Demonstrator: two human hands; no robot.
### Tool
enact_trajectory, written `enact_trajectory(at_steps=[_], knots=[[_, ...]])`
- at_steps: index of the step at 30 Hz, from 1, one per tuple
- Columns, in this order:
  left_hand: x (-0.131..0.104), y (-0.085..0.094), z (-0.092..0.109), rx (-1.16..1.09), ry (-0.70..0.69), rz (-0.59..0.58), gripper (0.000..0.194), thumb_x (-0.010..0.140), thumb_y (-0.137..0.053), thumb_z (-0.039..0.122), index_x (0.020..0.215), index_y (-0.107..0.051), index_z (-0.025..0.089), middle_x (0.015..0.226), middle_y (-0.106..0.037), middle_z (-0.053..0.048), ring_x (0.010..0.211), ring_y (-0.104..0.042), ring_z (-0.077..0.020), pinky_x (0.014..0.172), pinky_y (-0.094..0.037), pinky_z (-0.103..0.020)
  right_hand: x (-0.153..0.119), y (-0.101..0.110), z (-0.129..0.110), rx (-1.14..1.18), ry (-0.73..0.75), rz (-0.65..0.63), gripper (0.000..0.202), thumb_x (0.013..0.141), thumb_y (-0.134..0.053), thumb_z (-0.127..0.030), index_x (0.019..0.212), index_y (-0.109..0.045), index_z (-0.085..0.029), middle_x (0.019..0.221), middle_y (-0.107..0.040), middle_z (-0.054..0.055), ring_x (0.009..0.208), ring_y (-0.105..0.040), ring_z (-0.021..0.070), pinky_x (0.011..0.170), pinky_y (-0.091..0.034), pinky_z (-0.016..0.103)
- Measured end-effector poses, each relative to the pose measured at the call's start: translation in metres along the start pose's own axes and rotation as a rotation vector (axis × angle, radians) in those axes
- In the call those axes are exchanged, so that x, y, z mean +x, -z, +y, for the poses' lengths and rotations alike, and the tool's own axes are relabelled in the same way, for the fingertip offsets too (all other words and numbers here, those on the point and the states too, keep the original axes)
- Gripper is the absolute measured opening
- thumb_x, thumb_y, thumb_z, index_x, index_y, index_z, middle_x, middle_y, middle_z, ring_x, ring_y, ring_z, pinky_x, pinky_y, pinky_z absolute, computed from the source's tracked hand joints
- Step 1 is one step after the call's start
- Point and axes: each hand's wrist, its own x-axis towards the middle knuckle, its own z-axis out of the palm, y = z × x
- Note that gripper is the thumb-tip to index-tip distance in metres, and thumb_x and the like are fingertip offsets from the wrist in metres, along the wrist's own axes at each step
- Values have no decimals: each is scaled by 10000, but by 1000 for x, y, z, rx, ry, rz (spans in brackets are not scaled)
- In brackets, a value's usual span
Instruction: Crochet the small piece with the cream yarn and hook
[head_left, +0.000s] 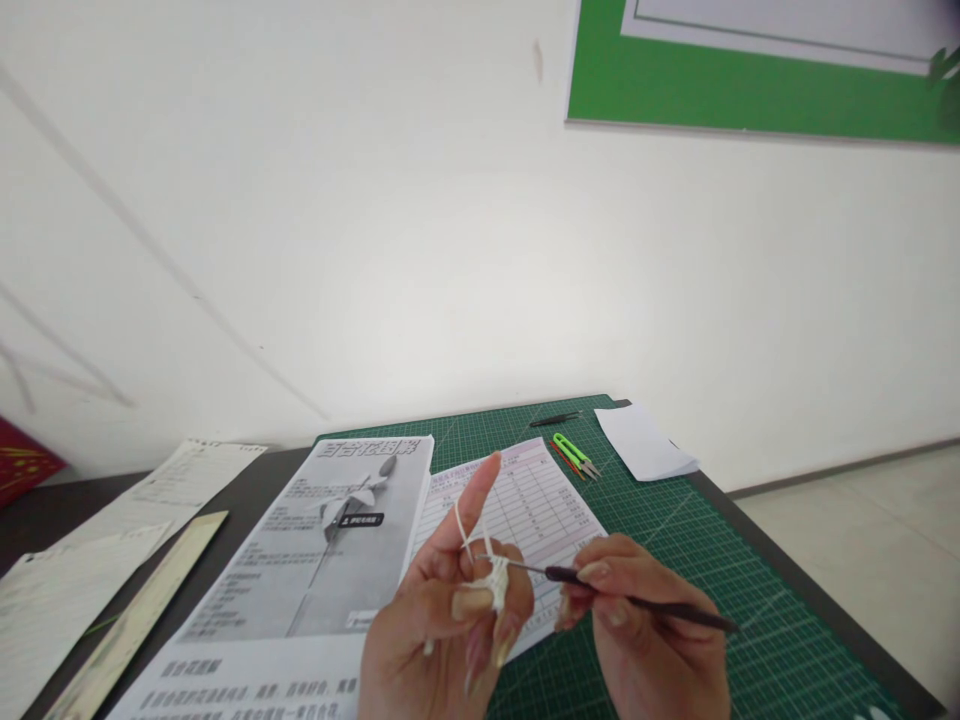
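Note:
My left hand pinches a small white crochet piece between thumb and fingers. Its index finger points up, with white yarn looped round it and running down to the piece. In my right hand is a crochet hook with a dark handle, gripped like a pen. The hook's thin metal shaft reaches left into the top of the white stitches, where the yarn meets it. Both hands are held above a printed form and the green cutting mat.
A printed flower pattern sheet lies left of my hands. Beyond it are handwritten papers and a long pale strip. Green thread snips, dark tweezers and white paper lie at the back. A white wall rises behind.

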Motion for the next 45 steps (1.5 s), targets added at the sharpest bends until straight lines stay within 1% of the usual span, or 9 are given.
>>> enact_trajectory(at_steps=[5,12,17,20,26,34,37,40,45], knots=[[-1,1,2,9,-21,27,625,631,-638,89,1248,-633,186,548,-529,13,515,-522,-111,486,-348,-188,3,2,0,119,-94,38,124,831,-676,-212,927,-745,-251,773,-686,30,608,-663,132,531,-569,242],[0,0,2,-5,-1,23,620,595,-627,62,1207,-663,157,557,-542,17,500,-505,-99,500,-343,-192,3,2,0,244,-223,59,90,818,-700,-218,889,-752,-235,762,-681,14,616,-655,102,555,-562,195],[1,2,-2,-49,-35,-21,615,607,-577,67,1217,-648,101,435,-445,46,432,-346,-73,484,-307,-188,2,3,-1,314,-329,86,77,823,-699,-223,881,-750,-222,773,-677,3,640,-647,78,578,-550,152],[1,3,-3,-67,-20,-53,608,601,-571,71,1202,-659,97,470,-432,48,416,-290,-60,476,-294,-199,5,3,-1,329,-337,63,67,820,-700,-219,866,-749,-212,760,-659,-2,631,-646,77,576,-551,152],[4,3,-2,-86,4,-146,574,615,-560,77,1178,-671,69,442,-338,66,397,-298,-64,465,-277,-210,14,-1,-5,308,-242,55,36,787,-729,-206,807,-753,-188,707,-633,-7,580,-651,80,541,-547,155],[5,5,0,-114,28,-171,555,601,-558,81,1139,-695,65,423,-226,90,394,-249,-69,448,-285,-197,17,2,-7,287,-260,51,37,771,-742,-219,769,-751,-182,683,-636,0,572,-654,100,533,-550,181],[4,6,0,-78,21,-192,550,597,-548,91,1122,-708,76,413,-209,91,379,-248,-62,440,-270,-195,17,3,-6,339,-358,101,67,757,-757,-233,753,-744,-167,638,-655,2,527,-646,92,508,-545,168],[3,9,0,54,-29,-228,542,632,-563,80,1158,-690,101,406,-256,78,405,-309,-70,416,-249,-190,17,2,-3,457,-550,154,97,756,-762,-239,753,-742,-144,521,-654,-3,422,-604,62,442,-518,125],[3,16,-3,317,-96,-221,536,745,-649,114,1255,-622,277,596,-411,38,519,-462,-91,363,-278,-155,18,-1,0,604,-766,234,121,706,-806,-221,753,-749,-125,509,-679,5,381,-594,38,403,-493,74]])
